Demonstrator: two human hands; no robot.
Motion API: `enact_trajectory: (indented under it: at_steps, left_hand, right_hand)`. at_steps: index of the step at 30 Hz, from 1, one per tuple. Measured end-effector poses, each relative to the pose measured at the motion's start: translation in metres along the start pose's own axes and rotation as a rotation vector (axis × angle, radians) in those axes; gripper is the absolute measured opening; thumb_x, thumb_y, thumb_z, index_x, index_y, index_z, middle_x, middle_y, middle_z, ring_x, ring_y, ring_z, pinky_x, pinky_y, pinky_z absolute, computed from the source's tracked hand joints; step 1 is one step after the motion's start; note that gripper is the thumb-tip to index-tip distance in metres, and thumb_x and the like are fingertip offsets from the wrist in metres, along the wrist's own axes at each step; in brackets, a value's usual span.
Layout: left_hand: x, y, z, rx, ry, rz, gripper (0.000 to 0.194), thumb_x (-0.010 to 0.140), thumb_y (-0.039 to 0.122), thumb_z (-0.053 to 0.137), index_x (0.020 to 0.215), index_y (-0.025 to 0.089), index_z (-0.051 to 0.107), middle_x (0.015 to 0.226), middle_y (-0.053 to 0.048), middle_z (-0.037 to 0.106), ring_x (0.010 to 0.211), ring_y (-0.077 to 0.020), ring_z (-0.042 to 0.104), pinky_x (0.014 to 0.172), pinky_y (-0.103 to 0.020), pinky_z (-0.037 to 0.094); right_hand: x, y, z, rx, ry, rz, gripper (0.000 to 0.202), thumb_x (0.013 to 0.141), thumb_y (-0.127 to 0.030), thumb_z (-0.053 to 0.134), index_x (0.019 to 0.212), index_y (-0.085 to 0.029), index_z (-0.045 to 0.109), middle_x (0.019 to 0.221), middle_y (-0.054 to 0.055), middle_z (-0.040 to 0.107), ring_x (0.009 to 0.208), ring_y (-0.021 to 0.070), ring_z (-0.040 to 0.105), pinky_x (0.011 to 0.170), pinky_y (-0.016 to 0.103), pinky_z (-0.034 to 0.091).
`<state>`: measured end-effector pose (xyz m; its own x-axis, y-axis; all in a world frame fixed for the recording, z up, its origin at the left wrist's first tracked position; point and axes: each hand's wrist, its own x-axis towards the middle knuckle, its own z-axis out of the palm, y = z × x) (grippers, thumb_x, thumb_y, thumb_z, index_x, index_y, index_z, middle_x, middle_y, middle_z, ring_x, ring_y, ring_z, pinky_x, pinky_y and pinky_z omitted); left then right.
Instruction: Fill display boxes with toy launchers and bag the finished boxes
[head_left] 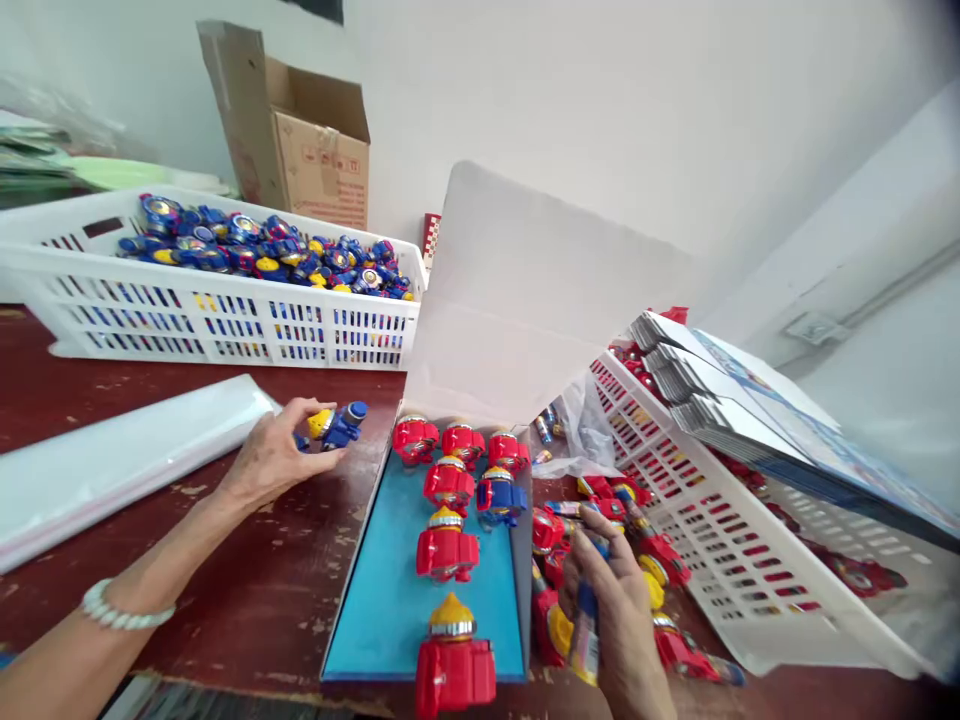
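Observation:
My left hand (274, 450) is closed on a blue toy with a yellow cap (335, 425), just left of an open box (352, 590) with a blue inside. In the box stand several red toys (448, 550) and one blue toy (500, 495); the nearest red one overlaps the box's front edge. My right hand (611, 600) is right of the box, its fingers wrapped round a small printed tube (585, 640) with a blue upper end and a yellow lower end. Loose red toys (664, 560) lie around that hand.
A white basket (232, 310) of blue toys stands back left, before a cardboard carton (322, 165). At the right, printed flat boards (795, 420) rest on another white basket (720, 560). A white plastic-wrapped roll (127, 460) lies left. The box's lid (517, 290) stands upright.

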<state>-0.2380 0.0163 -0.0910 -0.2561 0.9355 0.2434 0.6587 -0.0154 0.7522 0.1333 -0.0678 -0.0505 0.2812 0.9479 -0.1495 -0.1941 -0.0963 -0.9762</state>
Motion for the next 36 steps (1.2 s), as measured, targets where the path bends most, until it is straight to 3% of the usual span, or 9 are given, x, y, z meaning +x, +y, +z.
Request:
enact_trajectory:
  at_steps: [3, 8, 11, 15, 19, 22, 26, 31, 36]
  left_hand:
    - [-0.016, 0.014, -0.009, -0.434, 0.014, -0.162, 0.061, 0.054, 0.04, 0.081, 0.103, 0.024, 0.047, 0.09, -0.002, 0.068, 0.085, -0.0252, 0.067, 0.079, -0.035, 0.051]
    - [-0.048, 0.044, -0.023, -1.007, -0.162, -0.317, 0.062, 0.057, 0.026, 0.083, 0.108, 0.028, 0.047, 0.094, -0.001, 0.069, 0.09, -0.0253, 0.069, 0.085, -0.039, 0.054]
    - [-0.067, 0.054, -0.028, -1.111, -0.252, -0.377, 0.06, 0.06, 0.025, 0.081, 0.113, 0.029, 0.053, 0.087, -0.002, 0.068, 0.082, -0.0228, 0.067, 0.073, -0.035, 0.057]
    - [-0.09, 0.063, -0.029, -1.136, -0.341, -0.413, 0.051, 0.056, 0.023, 0.083, 0.103, 0.025, 0.063, 0.094, -0.005, 0.067, 0.072, -0.0169, 0.061, 0.054, -0.023, 0.051]
    - [-0.113, 0.082, -0.028, -1.231, -0.452, -0.402, 0.059, 0.056, 0.037, 0.085, 0.11, 0.029, 0.062, 0.109, -0.008, 0.065, 0.075, -0.0202, 0.061, 0.05, -0.024, 0.048]
    - [-0.129, 0.11, -0.027, -1.318, -0.576, -0.457, 0.044, 0.069, 0.051, 0.073, 0.105, 0.026, 0.064, 0.105, -0.009, 0.066, 0.069, -0.0198, 0.063, 0.046, -0.024, 0.047]
    - [-0.144, 0.152, -0.018, -1.374, -0.833, -0.431, 0.036, 0.07, 0.04, 0.075, 0.094, 0.015, 0.064, 0.083, -0.009, 0.067, 0.066, -0.019, 0.066, 0.059, -0.028, 0.056]
    - [-0.153, 0.184, 0.01, -1.493, -0.959, -0.351, 0.033, 0.067, 0.033, 0.078, 0.091, 0.015, 0.063, 0.072, -0.006, 0.065, 0.064, -0.0185, 0.066, 0.052, -0.026, 0.056]
    - [-0.153, 0.182, 0.021, -1.468, -0.892, -0.314, 0.029, 0.068, 0.033, 0.076, 0.085, 0.013, 0.061, 0.069, -0.007, 0.064, 0.062, -0.018, 0.064, 0.046, -0.024, 0.053]
  right_hand:
    - [0.006, -0.001, 0.012, -0.378, -0.065, -0.362, 0.037, 0.082, -0.042, 0.068, 0.112, -0.024, 0.057, 0.082, -0.001, 0.057, 0.065, 0.013, 0.051, 0.059, 0.025, 0.045]
    - [0.022, -0.012, 0.033, -1.003, -0.293, -0.827, 0.028, 0.091, -0.03, 0.051, 0.117, -0.025, 0.061, 0.093, 0.006, 0.058, 0.079, 0.0198, 0.057, 0.069, 0.031, 0.045]
    - [0.03, -0.012, 0.034, -1.152, -0.29, -0.815, 0.03, 0.093, -0.028, 0.045, 0.117, -0.021, 0.062, 0.091, 0.008, 0.057, 0.075, 0.0209, 0.057, 0.065, 0.032, 0.044]
    - [0.031, -0.007, 0.026, -0.967, -0.305, -0.776, 0.03, 0.091, -0.03, 0.049, 0.115, -0.018, 0.062, 0.095, 0.009, 0.059, 0.086, 0.0223, 0.058, 0.077, 0.036, 0.045]
    - [0.018, -0.017, 0.027, -0.451, -0.139, -0.545, 0.034, 0.086, -0.041, 0.06, 0.113, -0.02, 0.059, 0.078, 0.0, 0.057, 0.069, 0.0147, 0.054, 0.064, 0.028, 0.044]
    - [0.003, -0.037, 0.04, 0.054, -0.074, -0.269, 0.044, 0.077, -0.047, 0.07, 0.111, -0.023, 0.055, 0.067, -0.007, 0.049, 0.051, 0.0081, 0.044, 0.047, 0.021, 0.036]
    - [-0.018, -0.064, 0.066, 0.395, -0.114, -0.149, 0.053, 0.067, -0.044, 0.08, 0.107, -0.026, 0.052, 0.067, -0.009, 0.049, 0.047, 0.0061, 0.043, 0.04, 0.017, 0.031]
    - [-0.037, -0.064, 0.086, 0.324, -0.123, -0.292, 0.045, 0.078, -0.046, 0.072, 0.112, -0.026, 0.049, 0.062, -0.009, 0.048, 0.045, 0.0073, 0.042, 0.043, 0.018, 0.035]
    - [-0.044, -0.053, 0.069, -0.034, -0.228, -0.439, 0.031, 0.085, -0.049, 0.064, 0.1, -0.023, 0.055, 0.064, -0.006, 0.049, 0.051, 0.0081, 0.041, 0.047, 0.019, 0.035]
